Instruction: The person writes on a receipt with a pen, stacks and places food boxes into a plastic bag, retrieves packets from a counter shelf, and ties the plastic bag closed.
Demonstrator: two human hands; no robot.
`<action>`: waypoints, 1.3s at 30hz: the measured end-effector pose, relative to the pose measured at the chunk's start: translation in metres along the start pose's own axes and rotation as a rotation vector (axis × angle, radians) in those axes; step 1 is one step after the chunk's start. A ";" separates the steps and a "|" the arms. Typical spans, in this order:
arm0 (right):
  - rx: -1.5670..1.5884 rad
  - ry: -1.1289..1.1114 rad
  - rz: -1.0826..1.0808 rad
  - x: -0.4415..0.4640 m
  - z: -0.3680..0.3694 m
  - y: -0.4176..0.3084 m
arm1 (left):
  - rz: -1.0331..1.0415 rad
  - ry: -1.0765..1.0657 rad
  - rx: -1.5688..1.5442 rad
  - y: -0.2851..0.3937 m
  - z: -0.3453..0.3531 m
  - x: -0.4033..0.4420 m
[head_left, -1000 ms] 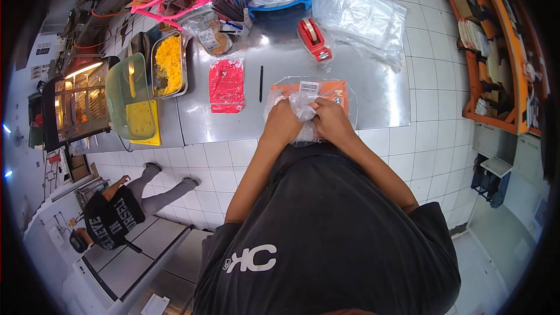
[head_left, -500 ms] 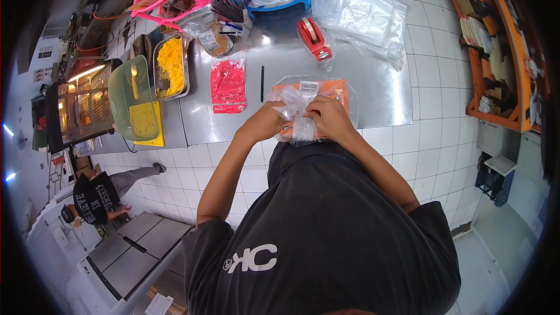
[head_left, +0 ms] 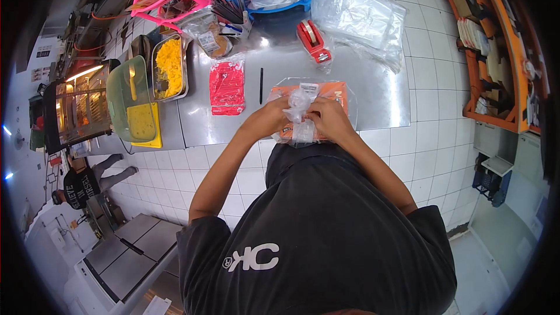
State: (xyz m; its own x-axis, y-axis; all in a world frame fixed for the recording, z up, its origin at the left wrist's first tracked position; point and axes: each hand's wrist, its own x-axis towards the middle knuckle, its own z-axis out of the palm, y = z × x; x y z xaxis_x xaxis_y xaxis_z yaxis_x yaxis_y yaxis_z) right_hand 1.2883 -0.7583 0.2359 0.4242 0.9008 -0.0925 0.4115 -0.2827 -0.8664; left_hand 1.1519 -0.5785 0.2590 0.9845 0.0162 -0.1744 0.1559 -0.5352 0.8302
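Note:
On the steel table's front edge lies an orange package [head_left: 337, 89] inside a clear plastic bag [head_left: 300, 101]. The bag's top is gathered into a bunched twist between my hands, with a white printed label [head_left: 309, 88] just behind it. My left hand [head_left: 270, 119] pinches the gathered plastic from the left. From the right, my right hand [head_left: 328, 118] has its fingers closed on the same plastic, close to the left fingertips. Part of the package is hidden under the hands and the bunched plastic.
Behind the package are a red tape dispenser [head_left: 313, 41] and a stack of clear bags [head_left: 359, 17]. A black pen [head_left: 261, 84] and a red packet [head_left: 227, 87] lie leftward, near a tray of yellow food [head_left: 170, 67]. Another person [head_left: 81, 186] stands far left.
The loose plastic between my hands has been drawn into a tighter, rounder bunch. My hands stay in nearly the same place. The other person has moved farther away at the left.

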 end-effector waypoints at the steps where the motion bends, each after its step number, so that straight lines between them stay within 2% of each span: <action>1: -0.003 0.003 0.002 0.001 0.001 0.002 | 0.188 0.066 0.207 -0.011 0.011 0.000; 2: -0.017 0.030 -0.021 0.001 0.003 0.006 | 0.377 0.132 0.412 -0.021 0.023 -0.001; 3: -0.032 0.055 -0.045 0.001 0.005 0.008 | 0.381 0.132 0.410 -0.015 0.027 -0.002; 5: -0.039 0.039 -0.022 0.001 0.002 0.004 | 0.250 0.231 0.292 0.003 0.035 -0.009; 9: -0.071 0.006 0.003 -0.001 0.000 -0.001 | 0.285 0.378 0.295 0.005 0.053 -0.015; 11: -0.065 -0.007 -0.016 -0.001 -0.003 -0.001 | 0.227 0.438 0.280 0.001 0.062 -0.016; 12: -0.057 -0.016 -0.034 -0.003 -0.005 0.000 | 0.224 0.441 0.277 0.009 0.064 -0.016; 14: -0.041 -0.049 -0.081 -0.006 -0.012 0.005 | -0.014 0.438 0.047 0.023 0.064 -0.013; 15: -0.022 -0.079 -0.124 -0.006 -0.015 0.004 | -0.015 0.443 0.043 0.019 0.065 -0.013; 17: -0.033 -0.119 -0.083 -0.007 -0.019 -0.001 | 0.163 0.498 0.198 0.009 0.071 -0.014; 21: -0.014 -0.147 -0.024 -0.006 -0.020 -0.006 | 0.230 0.455 0.258 0.013 0.056 -0.024; 26: 0.004 -0.205 -0.056 -0.001 -0.024 0.000 | 0.332 0.400 0.410 0.006 0.049 -0.018; 31: -0.014 -0.247 -0.063 -0.002 -0.033 -0.003 | 0.235 0.523 0.217 0.012 0.064 -0.012; 33: 0.166 -0.203 0.199 -0.002 -0.033 -0.011 | 0.188 0.537 0.166 0.016 0.066 -0.013; 39: 0.200 -0.157 0.220 -0.003 -0.030 -0.003 | 0.060 0.569 0.055 0.023 0.072 -0.013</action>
State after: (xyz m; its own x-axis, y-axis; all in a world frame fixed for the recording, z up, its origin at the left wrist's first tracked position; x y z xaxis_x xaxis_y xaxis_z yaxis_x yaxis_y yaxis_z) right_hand 1.3097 -0.7703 0.2529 0.3492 0.8695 -0.3492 0.1504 -0.4198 -0.8951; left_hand 1.1372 -0.6516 0.2421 0.8820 0.4281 0.1971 0.1087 -0.5918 0.7987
